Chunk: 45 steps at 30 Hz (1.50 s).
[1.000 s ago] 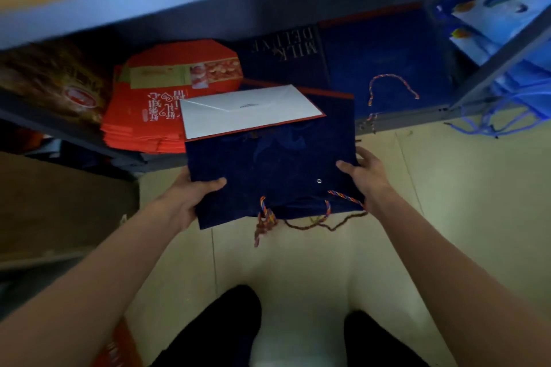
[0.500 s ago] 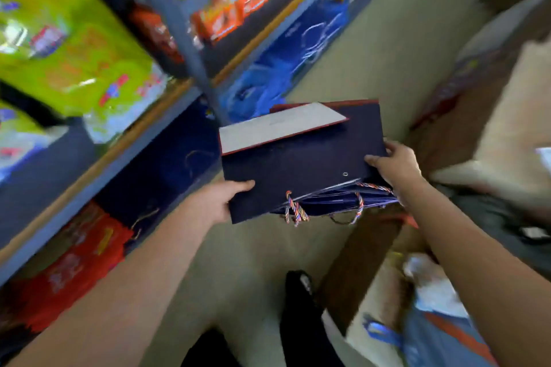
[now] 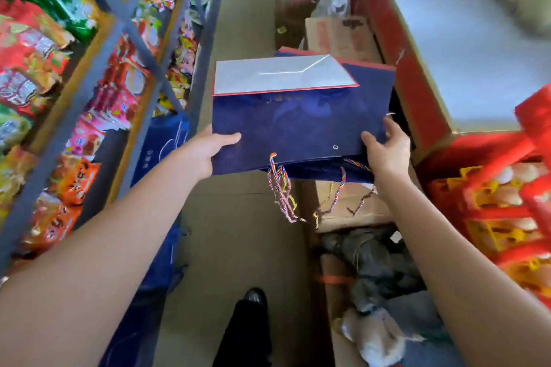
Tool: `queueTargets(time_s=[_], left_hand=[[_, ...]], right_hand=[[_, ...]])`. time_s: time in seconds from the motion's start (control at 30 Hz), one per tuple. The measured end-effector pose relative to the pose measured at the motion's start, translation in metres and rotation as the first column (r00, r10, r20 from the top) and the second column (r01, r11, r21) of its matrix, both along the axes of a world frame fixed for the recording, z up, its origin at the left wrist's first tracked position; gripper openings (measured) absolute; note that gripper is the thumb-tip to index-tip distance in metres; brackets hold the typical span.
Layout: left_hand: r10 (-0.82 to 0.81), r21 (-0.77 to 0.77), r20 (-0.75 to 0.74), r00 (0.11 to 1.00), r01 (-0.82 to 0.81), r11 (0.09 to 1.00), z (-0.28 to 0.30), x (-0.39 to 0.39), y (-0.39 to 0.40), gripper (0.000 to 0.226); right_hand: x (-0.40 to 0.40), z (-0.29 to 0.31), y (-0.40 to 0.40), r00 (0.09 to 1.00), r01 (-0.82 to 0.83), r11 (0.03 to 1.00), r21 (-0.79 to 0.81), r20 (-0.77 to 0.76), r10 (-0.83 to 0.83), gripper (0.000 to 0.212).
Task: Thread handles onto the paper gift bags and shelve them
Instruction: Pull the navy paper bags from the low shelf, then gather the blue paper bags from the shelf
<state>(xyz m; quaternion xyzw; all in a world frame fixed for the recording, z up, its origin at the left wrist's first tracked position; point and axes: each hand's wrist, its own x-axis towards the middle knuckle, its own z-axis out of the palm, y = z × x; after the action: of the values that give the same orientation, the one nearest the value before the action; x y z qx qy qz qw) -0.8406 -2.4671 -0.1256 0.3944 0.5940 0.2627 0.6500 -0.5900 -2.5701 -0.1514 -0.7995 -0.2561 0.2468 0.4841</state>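
A flat stack of navy paper gift bags [image 3: 298, 125] with a red edge and a white folded base panel [image 3: 277, 76] is held level in front of me over the aisle. My left hand [image 3: 208, 147] grips its left edge, thumb on top. My right hand [image 3: 386, 149] grips the right edge near a metal eyelet [image 3: 335, 147]. Multicoloured braided cord handles [image 3: 281, 188] dangle from the near edge of the stack.
Grey metal shelving [image 3: 125, 24] full of bright snack packs lines the left. More navy bags [image 3: 162, 143] sit on its low shelf. Cardboard boxes [image 3: 346, 36], red crates [image 3: 492, 202] and bundled cloth [image 3: 375, 265] crowd the right. A narrow tiled aisle runs ahead.
The view has swung up and right from the low shelf to look down the aisle. Both hands keep their hold on the stack of bags, which stays level.
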Motion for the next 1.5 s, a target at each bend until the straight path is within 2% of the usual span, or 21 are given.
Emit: queueTargets(time_s=[0.07, 0.17, 0.27, 0.37, 0.43, 0.5, 0.53, 0.6, 0.67, 0.73, 0.8, 0.9, 1.0, 1.03, 1.07, 1.13, 1.23, 1.27, 1.33, 1.43, 1.5], left_hand=[[-0.100, 0.033, -0.005, 0.995, 0.100, 0.994, 0.008, 0.033, 0.039, 0.019], [-0.257, 0.091, 0.006, 0.966, 0.256, 0.962, 0.024, 0.090, 0.087, 0.032], [-0.367, 0.146, -0.013, 0.930, 0.365, 0.919, 0.036, 0.155, 0.122, 0.027], [-0.420, 0.270, -0.077, 0.905, 0.424, 0.865, 0.038, 0.233, 0.149, 0.029], [-0.455, 0.376, -0.134, 0.880, 0.470, 0.798, 0.033, 0.284, 0.168, 0.045], [-0.500, 0.439, -0.229, 0.835, 0.547, 0.713, 0.020, 0.331, 0.182, 0.060], [-0.516, 0.437, -0.320, 0.794, 0.607, 0.664, 0.009, 0.347, 0.182, 0.066], [-0.559, 0.335, -0.458, 0.691, 0.716, 0.612, -0.021, 0.365, 0.171, 0.071], [-0.618, 0.231, -0.452, 0.644, 0.753, 0.616, -0.051, 0.372, 0.147, 0.073], [-0.641, 0.258, -0.427, 0.638, 0.765, 0.590, -0.066, 0.383, 0.128, 0.073], [-0.690, 0.277, -0.408, 0.597, 0.802, 0.530, -0.074, 0.392, 0.124, 0.076], [-0.731, 0.355, -0.382, 0.565, 0.820, 0.448, -0.079, 0.387, 0.130, 0.076], [-0.675, 0.431, -0.515, 0.528, 0.841, 0.328, -0.080, 0.345, 0.135, 0.074], [-0.625, 0.418, -0.573, 0.530, 0.845, 0.333, -0.080, 0.324, 0.135, 0.074], [-0.567, 0.386, -0.625, 0.537, 0.843, 0.374, -0.081, 0.302, 0.133, 0.073], [-0.474, 0.318, -0.681, 0.557, 0.809, 0.494, -0.082, 0.252, 0.123, 0.065], [-0.390, 0.232, -0.757, 0.524, 0.774, 0.590, -0.092, 0.150, 0.105, 0.048], [-0.373, 0.184, -0.787, 0.491, 0.764, 0.618, -0.099, 0.109, 0.098, 0.045], [-0.328, 0.087, -0.839, 0.434, 0.702, 0.707, -0.116, 0.026, 0.078, 0.042], [-0.273, -0.022, -0.858, 0.434, 0.501, 0.865, -0.149, -0.088, 0.034, 0.041], [-0.296, -0.112, -0.853, 0.430, 0.403, 0.908, -0.173, -0.151, -0.004, 0.042]], right_hand=[[0.018, 0.008, 0.014, 0.994, 0.106, 0.994, 0.007, -0.014, -0.106, 0.056], [0.052, 0.016, 0.028, 0.963, 0.269, 0.961, 0.064, -0.022, -0.268, 0.052], [0.089, 0.014, 0.040, 0.907, 0.422, 0.899, 0.115, -0.046, -0.420, 0.052], [0.128, 0.003, 0.055, 0.788, 0.614, 0.776, 0.144, -0.044, -0.615, 0.049], [0.152, -0.011, 0.066, 0.696, 0.717, 0.684, 0.138, -0.070, -0.715, 0.047], [0.174, -0.028, 0.077, 0.654, 0.756, 0.652, 0.055, -0.067, -0.753, 0.048], [0.181, -0.035, 0.082, 0.667, 0.744, 0.668, -0.030, -0.029, -0.745, 0.051], [0.188, -0.040, 0.091, 0.764, 0.641, 0.732, -0.232, 0.100, -0.638, 0.059], [0.186, -0.041, 0.095, 0.856, 0.517, 0.772, -0.369, 0.211, -0.472, 0.068], [0.187, -0.046, 0.089, 0.894, 0.429, 0.793, -0.433, 0.326, -0.306, 0.077], [0.189, -0.053, 0.080, 0.907, 0.355, 0.772, -0.528, 0.395, -0.147, 0.082], [0.197, -0.058, 0.076, 0.901, 0.329, 0.688, -0.647, 0.434, -0.022, 0.087], [0.197, -0.055, 0.087, 0.853, 0.376, 0.647, -0.664, 0.521, 0.039, 0.080], [0.189, -0.051, 0.094, 0.822, 0.382, 0.664, -0.643, 0.564, 0.073, 0.075], [0.178, -0.046, 0.100, 0.791, 0.370, 0.699, -0.612, 0.603, 0.109, 0.071], [0.143, -0.039, 0.113, 0.745, 0.303, 0.781, -0.546, 0.646, 0.163, 0.069], [0.059, -0.045, 0.129, 0.789, 0.102, 0.803, -0.587, 0.540, 0.294, 0.065], [0.023, -0.055, 0.129, 0.803, 0.012, 0.774, -0.633, 0.467, 0.370, 0.064], [-0.048, -0.081, 0.122, 0.770, -0.162, 0.686, -0.710, 0.343, 0.538, 0.063], [-0.137, -0.127, 0.108, 0.639, -0.340, 0.581, -0.739, 0.271, 0.719, 0.058], [-0.186, -0.156, 0.100, 0.555, -0.444, 0.480, -0.756, 0.189, 0.810, 0.055]])
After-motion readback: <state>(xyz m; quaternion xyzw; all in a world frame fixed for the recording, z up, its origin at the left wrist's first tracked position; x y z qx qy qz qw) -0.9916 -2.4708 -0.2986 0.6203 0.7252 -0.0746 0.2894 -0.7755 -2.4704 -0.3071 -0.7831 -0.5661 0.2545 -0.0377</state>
